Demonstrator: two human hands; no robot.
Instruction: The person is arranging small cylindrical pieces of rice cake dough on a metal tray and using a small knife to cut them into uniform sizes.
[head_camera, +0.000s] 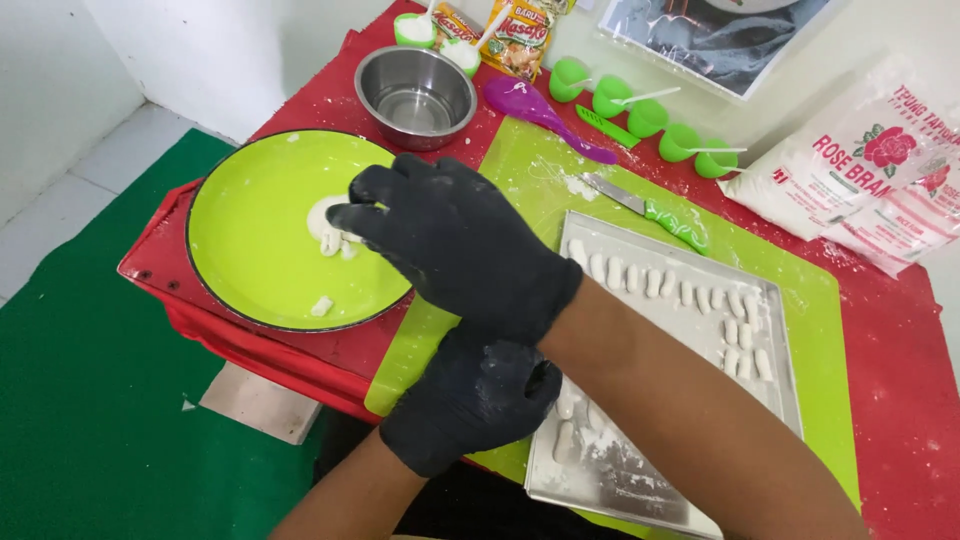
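Both my hands wear black gloves dusted with flour. My right hand (455, 245) reaches left over a lime-green round plate (250, 270). Its fingertips pinch a white dough lump (322, 218) near the plate's middle. A small dough bit (321, 306) lies alone near the plate's front rim. My left hand (470, 395) sits curled under my right forearm, at the left edge of a metal tray (640, 480). What is inside its fingers is hidden. Several small dough logs (690, 295) lie in rows on the tray, and a few more (565, 438) lie next to my left hand.
A green mat (800, 300) covers the red table (900, 380). At the back stand a steel bowl (415, 95), a purple spoon (530, 105), a green-handled knife (655, 210), several small green cups (645, 115), seasoning packets (515, 35) and flour bags (860, 160). Green floor mat (90, 400) at left.
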